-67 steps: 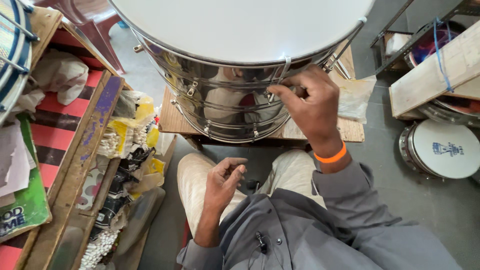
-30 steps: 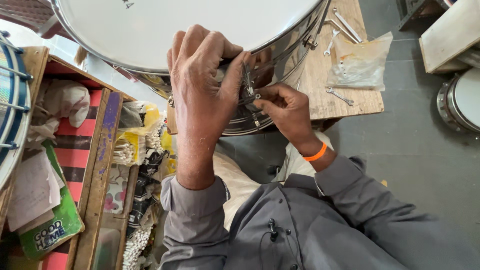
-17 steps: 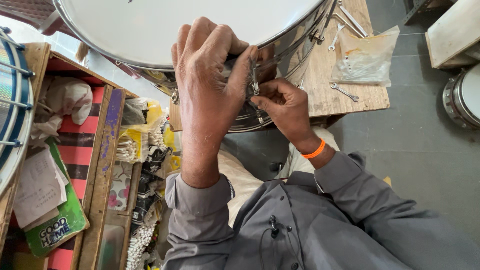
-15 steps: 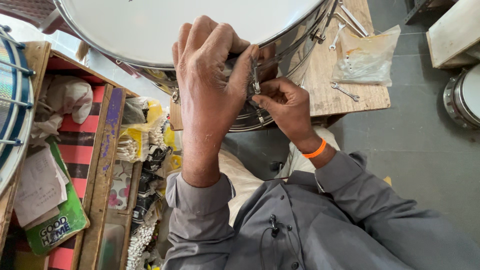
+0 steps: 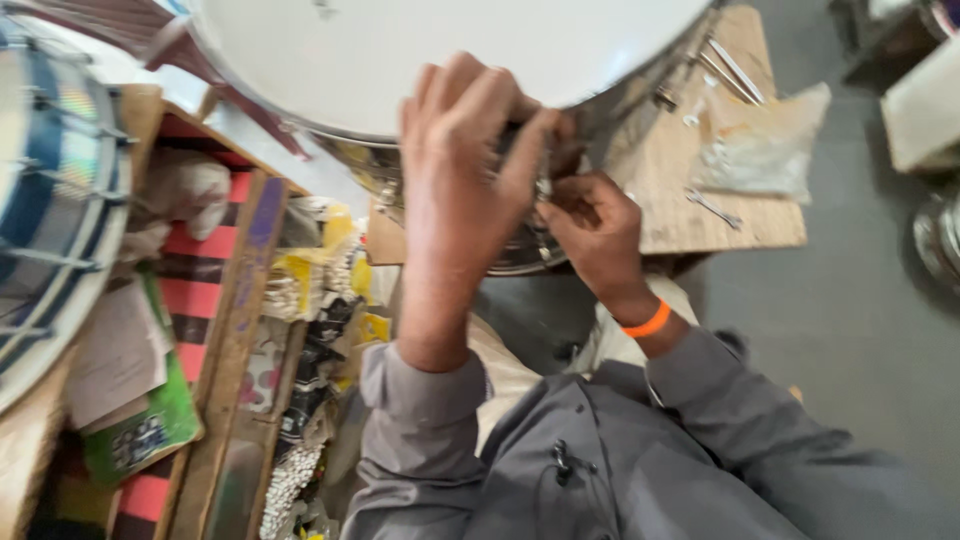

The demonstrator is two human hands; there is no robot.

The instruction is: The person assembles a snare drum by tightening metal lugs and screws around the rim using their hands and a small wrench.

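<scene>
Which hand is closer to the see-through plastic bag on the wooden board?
The right hand is closer. It works at the drum's shiny metal side, just beside the board holding the plastic bag. The left hand grips the drum rim, farther from the bag.

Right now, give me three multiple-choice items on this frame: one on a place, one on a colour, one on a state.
1. Where does the clear plastic bag lie?
A. on the wooden board
B. on the floor
C. in the person's lap

2. What colour is the wristband?
A. green
B. orange
C. white

3. What are both hands doing?
A. resting in the lap
B. working at the drum's metal side
C. holding the bag

A: it rests on the wooden board.
B: orange band on the right hand.
B: left hand and right hand meet at the drum.
</scene>
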